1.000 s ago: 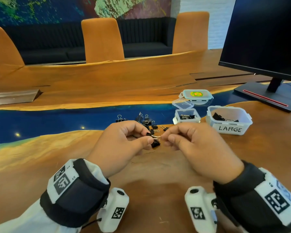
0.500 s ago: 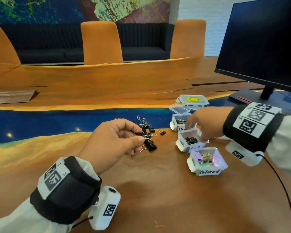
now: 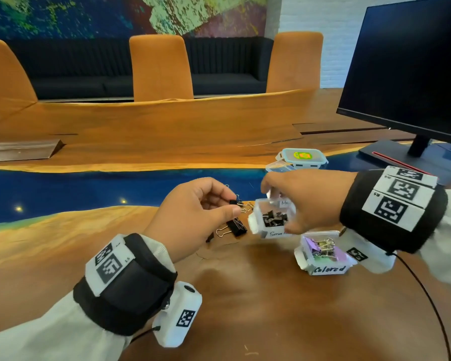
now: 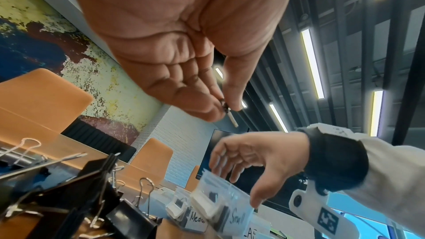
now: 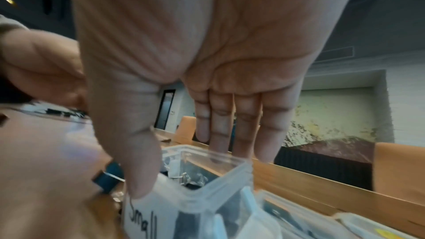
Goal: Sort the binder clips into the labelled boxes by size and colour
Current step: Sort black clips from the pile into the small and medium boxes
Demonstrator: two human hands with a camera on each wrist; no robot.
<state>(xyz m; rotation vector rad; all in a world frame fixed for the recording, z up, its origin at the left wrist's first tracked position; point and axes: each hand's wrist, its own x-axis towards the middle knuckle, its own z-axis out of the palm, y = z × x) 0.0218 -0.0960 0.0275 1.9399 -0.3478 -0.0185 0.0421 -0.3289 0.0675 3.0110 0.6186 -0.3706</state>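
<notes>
From the head view, the left hand [image 3: 193, 217] pinched a small black clip [image 3: 235, 202] between thumb and forefinger, raised off the table [image 3: 245, 308]. Just beside it, the right hand [image 3: 301, 199] gripped the small box [image 3: 267, 222], thumb on the near wall and fingers over the far rim; the box was tilted towards the left hand and held black clips. Below the right wrist stood the coloured box [image 3: 323, 259] with pastel clips. Under the left fingers lay a large black clip [image 3: 235, 227].

Seen from the left wrist, the thumb and forefinger closed on the tiny clip [image 4: 226, 109], its wire handle sticking out below. Beyond, the right hand [image 4: 250, 161] clasped the box [image 4: 220, 204] marked "Small". Loose black clips [image 4: 92, 197] lay below the palm.

Seen from the right wrist, the thumb [image 5: 135, 152] pressed on the label wall and the fingers [image 5: 232, 130] reached the far rim of the box [image 5: 195, 197].
</notes>
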